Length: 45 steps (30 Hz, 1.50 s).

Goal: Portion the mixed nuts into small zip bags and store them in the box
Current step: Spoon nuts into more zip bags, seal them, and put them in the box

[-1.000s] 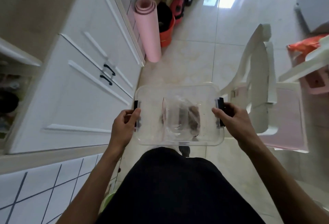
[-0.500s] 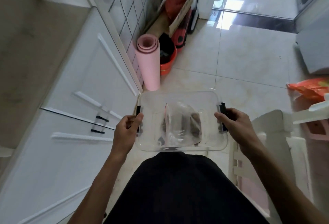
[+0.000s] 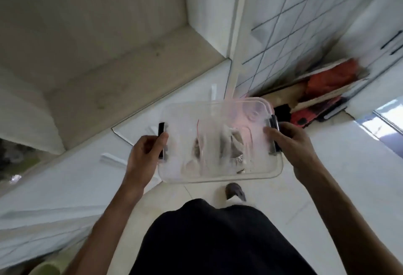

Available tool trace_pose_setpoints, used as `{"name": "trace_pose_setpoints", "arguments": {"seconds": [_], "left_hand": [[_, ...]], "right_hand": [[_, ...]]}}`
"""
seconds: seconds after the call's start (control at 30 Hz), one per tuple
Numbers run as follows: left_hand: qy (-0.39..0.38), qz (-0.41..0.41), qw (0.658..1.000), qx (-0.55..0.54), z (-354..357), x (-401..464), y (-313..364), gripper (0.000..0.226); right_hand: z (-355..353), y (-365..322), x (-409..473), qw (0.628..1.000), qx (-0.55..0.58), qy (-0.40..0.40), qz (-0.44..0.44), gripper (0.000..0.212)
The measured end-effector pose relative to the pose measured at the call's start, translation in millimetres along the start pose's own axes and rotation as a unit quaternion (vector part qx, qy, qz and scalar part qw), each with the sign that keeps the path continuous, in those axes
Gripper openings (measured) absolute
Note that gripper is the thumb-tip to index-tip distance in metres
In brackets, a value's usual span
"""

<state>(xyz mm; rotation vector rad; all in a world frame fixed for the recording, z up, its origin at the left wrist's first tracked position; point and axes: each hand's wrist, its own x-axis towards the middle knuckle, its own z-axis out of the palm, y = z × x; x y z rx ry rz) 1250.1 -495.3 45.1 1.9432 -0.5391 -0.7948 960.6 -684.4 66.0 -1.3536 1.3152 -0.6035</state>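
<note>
I hold the box (image 3: pixel 220 139) out in front of my waist, one hand on each short end. My left hand (image 3: pixel 145 154) curls round the left end of the box, thumb up against the black latch (image 3: pixel 161 129) there. My right hand (image 3: pixel 290 141) grips the right end the same way, fingers wrapped over the other latch (image 3: pixel 275 137), thumb lying on the lid. The box is clear plastic with its lid on, and it sits roughly level between my hands. Through the lid I see zip bags (image 3: pixel 218 146) of nuts lying inside the box, toward its middle and right; the view is blurred, so I cannot count them. Beyond the box, to its left, white cabinet doors (image 3: pixel 65 183) slope away. Past the box's far right corner, red things (image 3: pixel 327 82) lean against a tiled wall (image 3: pixel 283 23). Below the box is pale floor tile (image 3: pixel 327 176), with one of my feet (image 3: pixel 234 190) just under the box's near edge and my black shirt (image 3: pixel 218 242) nearer still.
</note>
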Motion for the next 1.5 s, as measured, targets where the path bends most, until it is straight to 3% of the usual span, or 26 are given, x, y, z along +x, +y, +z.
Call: {"name": "trace_pose_setpoints", "arguments": {"seconds": [0.13, 0.27, 0.37, 0.53, 0.63, 0.8, 1.07, 1.23, 1.37, 1.5], "left_hand": [[0.123, -0.003, 0.992, -0.041, -3.1, -15.3, 33.6, 0.044], [0.207, 0.001, 0.973, -0.104, -7.1, -21.2, 64.0, 0.049], [0.231, 0.014, 0.967, -0.108, -17.7, -14.2, 81.4, 0.065], [0.265, 0.014, 0.958, -0.105, -53.7, 21.6, 98.8, 0.072], [0.299, 0.015, 0.949, -0.096, -76.1, 52.3, 107.2, 0.072], [0.318, 0.002, 0.948, -0.029, -97.8, 106.5, 111.9, 0.056], [0.328, -0.049, 0.943, -0.035, -98.9, 147.8, 108.3, 0.057], [0.317, -0.045, 0.947, 0.010, -100.1, 137.2, 118.7, 0.061], [0.356, 0.028, 0.928, 0.107, -103.2, 116.7, 126.5, 0.051], [0.360, 0.161, 0.912, 0.116, -97.6, 76.3, 144.1, 0.006]], "right_hand": [[2.8, -61.7, 57.8, 0.993, -0.022, -0.104, -0.047, 0.017], [19.4, -121.3, 101.4, 0.978, -0.042, -0.178, -0.103, 0.039], [40.7, -158.8, 128.1, 0.961, -0.069, -0.232, -0.130, 0.055], [87.9, -196.5, 159.2, 0.943, -0.051, -0.300, -0.137, 0.053], [119.9, -211.9, 174.7, 0.941, -0.056, -0.297, -0.151, 0.009], [170.4, -228.6, 200.4, 0.943, -0.105, -0.261, -0.178, 0.009], [213.8, -219.3, 226.6, 0.938, -0.142, -0.252, -0.189, 0.021], [204.9, -228.2, 218.2, 0.933, -0.149, -0.254, -0.206, 0.012], [171.0, -239.1, 205.4, 0.922, -0.175, -0.247, -0.240, 0.045], [111.9, -242.9, 172.3, 0.895, -0.168, -0.273, -0.310, 0.017]]}}
